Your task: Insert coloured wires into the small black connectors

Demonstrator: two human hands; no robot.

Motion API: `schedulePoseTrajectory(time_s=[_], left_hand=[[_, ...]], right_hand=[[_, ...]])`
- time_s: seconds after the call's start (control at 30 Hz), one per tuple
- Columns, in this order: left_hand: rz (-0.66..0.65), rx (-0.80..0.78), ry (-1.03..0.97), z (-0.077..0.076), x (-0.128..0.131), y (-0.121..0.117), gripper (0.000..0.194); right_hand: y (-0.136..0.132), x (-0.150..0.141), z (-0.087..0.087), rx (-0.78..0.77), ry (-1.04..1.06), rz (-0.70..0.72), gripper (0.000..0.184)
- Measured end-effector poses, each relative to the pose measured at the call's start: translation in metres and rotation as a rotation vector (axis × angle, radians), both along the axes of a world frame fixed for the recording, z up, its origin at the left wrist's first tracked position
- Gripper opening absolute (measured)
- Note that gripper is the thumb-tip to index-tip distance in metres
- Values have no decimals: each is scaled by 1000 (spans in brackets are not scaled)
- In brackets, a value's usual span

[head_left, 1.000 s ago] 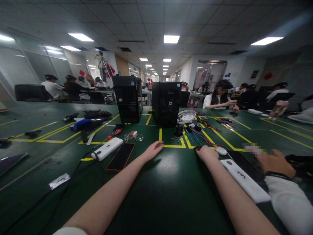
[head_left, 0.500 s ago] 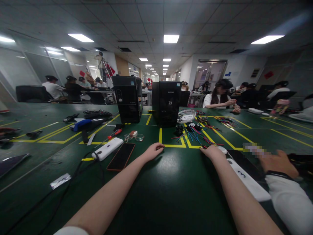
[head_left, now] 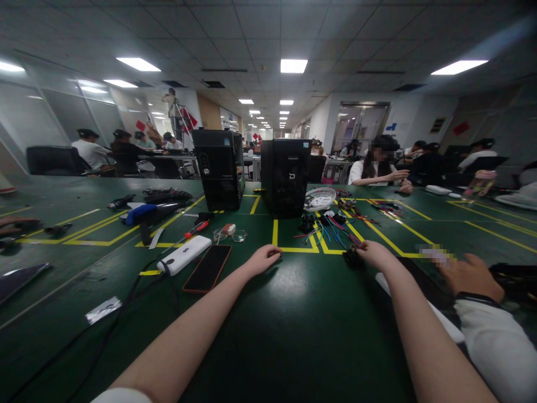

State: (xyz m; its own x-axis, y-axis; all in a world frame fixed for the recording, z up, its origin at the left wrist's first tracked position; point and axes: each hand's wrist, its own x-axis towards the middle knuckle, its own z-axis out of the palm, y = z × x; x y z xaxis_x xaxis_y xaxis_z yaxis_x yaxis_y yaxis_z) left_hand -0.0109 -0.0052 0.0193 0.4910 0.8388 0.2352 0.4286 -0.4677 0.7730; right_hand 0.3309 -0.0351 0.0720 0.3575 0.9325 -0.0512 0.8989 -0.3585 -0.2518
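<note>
Since the frame half a second ago, the right hand (head_left: 375,254) has shifted a little to the right, so that a small black part (head_left: 351,257) now shows fully at its fingertips, and the forearm has come over the digit on a long white block (head_left: 447,324); the left hand (head_left: 263,258) has stayed in place. Nearest, that block lies partly under the right forearm on the green table (head_left: 289,336), with a co-worker's hand (head_left: 476,277) beyond it at the right. On the left a dark phone (head_left: 208,268) lies beside another white block (head_left: 185,256), which has a black cable at one end. The left hand is near the phone, fingers close together and gently bent; whether their tips meet the thumb I cannot tell. The right fingers are bent toward the black part, seemingly touching it; whether they pinch it is unclear. The part sits on the table just left of them, at the near end of some coloured wires (head_left: 333,229). Farther off are glasses (head_left: 239,236), a red screwdriver (head_left: 197,228) and a white basket (head_left: 321,193), near two upright black computer cases (head_left: 289,176). Beyond, a person (head_left: 361,170) sits across the table.
</note>
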Motion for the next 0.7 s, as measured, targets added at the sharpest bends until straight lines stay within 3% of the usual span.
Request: schedulePoseTrajectory(time_s=[0.23, 0.37, 0.7], left_hand=[[-14, 23, 24, -2, -1, 2, 22], [-9, 27, 36, 0, -1, 1, 22], [-10, 31, 53, 0, -2, 2, 23]], right_hand=[[1, -2, -7, -9, 48, 42, 34], [2, 0, -8, 71, -79, 114, 29], [3, -6, -13, 52, -218, 159, 31]])
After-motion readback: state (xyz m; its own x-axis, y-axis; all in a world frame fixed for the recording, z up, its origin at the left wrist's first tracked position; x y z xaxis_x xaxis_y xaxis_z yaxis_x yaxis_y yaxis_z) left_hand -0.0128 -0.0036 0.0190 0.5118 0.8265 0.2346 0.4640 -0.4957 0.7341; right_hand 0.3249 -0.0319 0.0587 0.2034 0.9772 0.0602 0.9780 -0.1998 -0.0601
